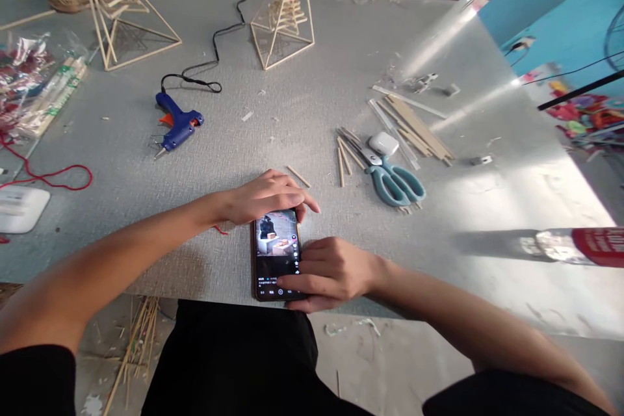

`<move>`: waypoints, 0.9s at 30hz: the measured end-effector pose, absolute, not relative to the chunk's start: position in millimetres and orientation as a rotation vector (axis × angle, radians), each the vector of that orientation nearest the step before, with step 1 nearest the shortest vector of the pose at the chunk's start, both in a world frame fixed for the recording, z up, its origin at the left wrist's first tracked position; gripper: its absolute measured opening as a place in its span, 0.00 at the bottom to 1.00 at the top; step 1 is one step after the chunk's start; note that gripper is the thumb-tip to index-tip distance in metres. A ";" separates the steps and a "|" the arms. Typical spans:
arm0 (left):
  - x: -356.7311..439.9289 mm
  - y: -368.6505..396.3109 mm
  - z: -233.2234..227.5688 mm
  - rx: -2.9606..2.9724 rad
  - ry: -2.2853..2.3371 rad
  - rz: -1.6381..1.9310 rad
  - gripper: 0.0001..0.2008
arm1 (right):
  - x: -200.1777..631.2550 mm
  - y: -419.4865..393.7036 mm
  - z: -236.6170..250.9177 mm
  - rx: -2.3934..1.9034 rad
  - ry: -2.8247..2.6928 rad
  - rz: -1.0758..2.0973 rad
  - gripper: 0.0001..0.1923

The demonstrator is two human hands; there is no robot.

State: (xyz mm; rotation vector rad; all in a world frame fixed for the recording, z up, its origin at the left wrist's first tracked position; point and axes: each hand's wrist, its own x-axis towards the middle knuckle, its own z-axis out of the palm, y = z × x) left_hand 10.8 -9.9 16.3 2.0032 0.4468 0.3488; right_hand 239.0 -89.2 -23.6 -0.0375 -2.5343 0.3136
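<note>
Nearest, a phone (275,253) with a lit screen is seen lying flat at the near edge of the grey table (316,110). It is touched from the right by the right hand (329,273), whose fingers are laid across the lower part of the screen, loosely curled rather than clenched around it. The top end of the phone is covered by the left hand (268,198), palm down with fingers bent over the edge; nothing else is held by it. Just beyond the left hand a single short stick (298,176) is seen. Farther right, teal-handled scissors (394,181) are laid beside a small white case (383,143) and a bundle of wooden sticks (414,127). To the left, a blue glue gun (176,125) rests on the table, its black cord (219,32) trailing to the far side. At the far edge two stick-built pyramid frames are set, one at far left (121,6) and one near the middle (283,13).
</note>
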 end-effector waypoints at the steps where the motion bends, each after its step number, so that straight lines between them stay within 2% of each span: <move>1: 11.0 -8.7 15.8 1.999 0.439 0.334 0.27 | 239.1 -89.3 -23.9 -0.036 -2.538 0.317 0.18; 8: 10.6 -3.7 15.5 2.004 0.394 0.213 0.36 | 241.8 -91.5 -27.2 -0.048 -2.569 0.342 0.19; 27: 7.2 -5.8 11.0 1.995 0.396 0.364 0.35 | 242.0 -92.2 -25.1 -0.088 -2.550 0.320 0.22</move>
